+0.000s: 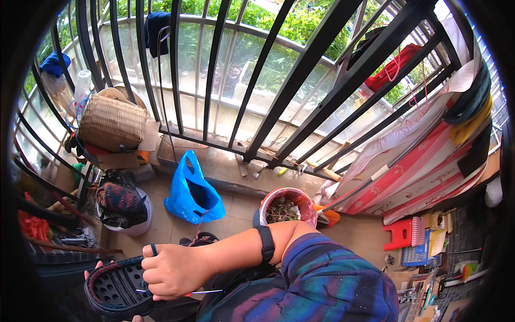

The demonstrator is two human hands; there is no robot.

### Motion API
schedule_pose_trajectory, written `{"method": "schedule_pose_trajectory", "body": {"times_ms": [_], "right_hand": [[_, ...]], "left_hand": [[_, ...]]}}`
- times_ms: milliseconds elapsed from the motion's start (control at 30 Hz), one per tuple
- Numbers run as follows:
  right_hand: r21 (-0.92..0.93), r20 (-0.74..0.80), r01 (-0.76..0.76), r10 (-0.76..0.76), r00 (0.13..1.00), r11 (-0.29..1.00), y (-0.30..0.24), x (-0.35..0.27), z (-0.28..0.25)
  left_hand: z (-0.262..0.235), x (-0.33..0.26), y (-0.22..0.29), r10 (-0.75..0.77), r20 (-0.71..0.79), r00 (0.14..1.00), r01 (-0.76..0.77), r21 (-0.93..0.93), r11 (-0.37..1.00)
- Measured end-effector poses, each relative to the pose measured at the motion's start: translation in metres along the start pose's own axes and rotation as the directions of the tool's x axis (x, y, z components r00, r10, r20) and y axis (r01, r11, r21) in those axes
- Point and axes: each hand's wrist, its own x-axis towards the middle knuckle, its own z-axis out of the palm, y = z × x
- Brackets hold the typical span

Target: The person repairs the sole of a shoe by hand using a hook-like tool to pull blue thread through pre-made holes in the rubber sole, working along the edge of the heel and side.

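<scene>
A dark slipper sole (115,284) with a perforated footbed and maroon stitching along its rim is at the lower left. My left hand (98,265) grips it from the far side; only some fingertips show past its edge. Curled over its near side is my right hand (174,271), closed on a thin metal needle-like tool (208,291) with a bit of red near the fist. Dark teal yarn (154,249) loops at the right index finger. Maroon yarn (199,228) trails toward a blue plastic bag (185,196) on the floor.
Past the bag runs a low ledge with black railings (177,70). A white bucket (140,222) with dark knitted fabric stands left, below a wicker basket (112,122). Right of the bag are a bin of dried leaves (308,206), a hanging red-striped cloth (397,177) and a red stool (397,234).
</scene>
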Motion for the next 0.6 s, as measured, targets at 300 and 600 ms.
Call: {"method": "schedule_pose_trajectory", "body": {"times_ms": [300,600], "right_hand": [[0.039,-0.007,0.008,-0.007,1.000,0.999,0.0029,-0.0020,0.0035],[0.036,-0.009,-0.014,0.014,1.000,0.999,0.0002,-0.0026,0.0041]], "left_hand": [[0.0023,0.0037,-0.0026,-0.008,0.024,1.000,0.009,-0.006,1.000],[0.0045,0.0052,-0.0022,-0.010,0.038,0.999,0.010,-0.013,1.000]]}}
